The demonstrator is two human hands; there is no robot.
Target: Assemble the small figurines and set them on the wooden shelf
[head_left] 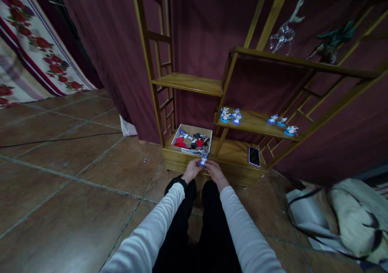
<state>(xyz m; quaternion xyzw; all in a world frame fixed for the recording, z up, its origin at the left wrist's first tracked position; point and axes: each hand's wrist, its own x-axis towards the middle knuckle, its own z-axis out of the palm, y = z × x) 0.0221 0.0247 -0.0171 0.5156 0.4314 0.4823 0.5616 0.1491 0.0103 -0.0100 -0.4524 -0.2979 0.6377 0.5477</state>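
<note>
My left hand [192, 169] and my right hand [214, 170] meet in front of the lowest wooden shelf [233, 152]. Together they pinch a small blue and white figurine [203, 160], with the fingers of both closed round it. Just behind the hands stands an open cardboard box [183, 133] filled with several small figures in red, black and blue. Several more blue and white figurines [230, 116] stand on the middle shelf [254, 124], and others [283, 123] stand further right on it.
A phone [254, 156] lies flat on the lowest shelf, right of my hands. A glass animal figure [285, 28] and a dark green ornament [333, 40] stand on the top shelf. A pale bag [354, 216] lies on the tiled floor at right. A black cable [60, 139] crosses the floor at left.
</note>
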